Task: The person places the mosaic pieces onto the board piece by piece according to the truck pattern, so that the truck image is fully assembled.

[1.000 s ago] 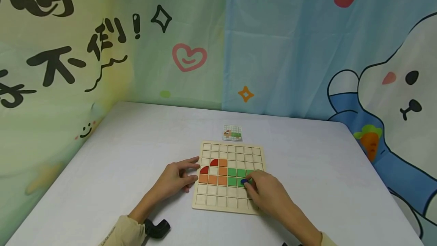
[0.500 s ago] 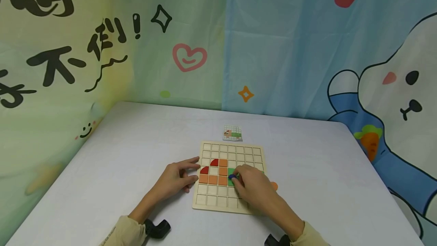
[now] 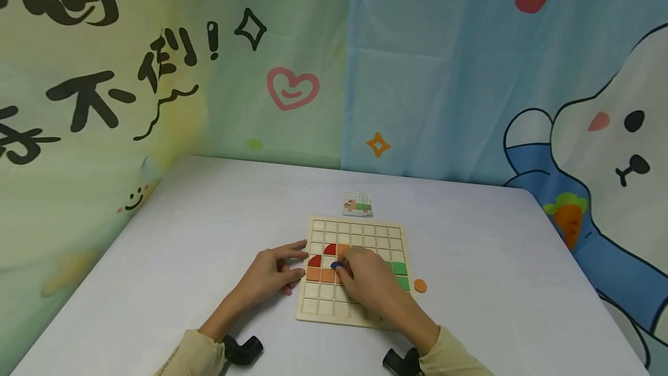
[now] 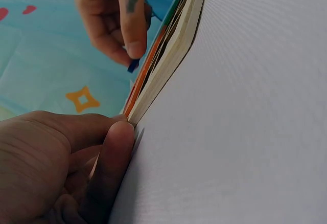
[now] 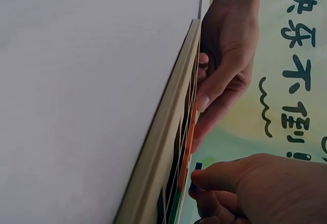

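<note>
My right hand (image 3: 367, 280) pinches a small dark blue piece (image 3: 336, 264) between thumb and fingers, over the left part of a wooden grid board (image 3: 326, 308). In the right wrist view the blue piece (image 5: 197, 168) stands just off the board's surface. Orange square tiles (image 3: 313, 274), two red quarter-round tiles (image 3: 315, 260) and green tiles (image 3: 399, 268) lie in the grid, some hidden under my right hand. My left hand (image 3: 268, 271) rests at the board's left edge with extended fingers; in the left wrist view the thumb and index finger (image 4: 120, 139) meet its corner.
A small picture card (image 3: 357, 204) with a gridded pattern lies behind the board. An orange disc (image 3: 420, 286) lies on the white table (image 3: 496, 260) just right of the board. Printed curtains (image 3: 443, 74) stand behind the table.
My right hand has carried the blue piece leftward across the board, from the green tiles to near the orange and red ones. The orange disc has come into view. My left hand has stayed put.
</note>
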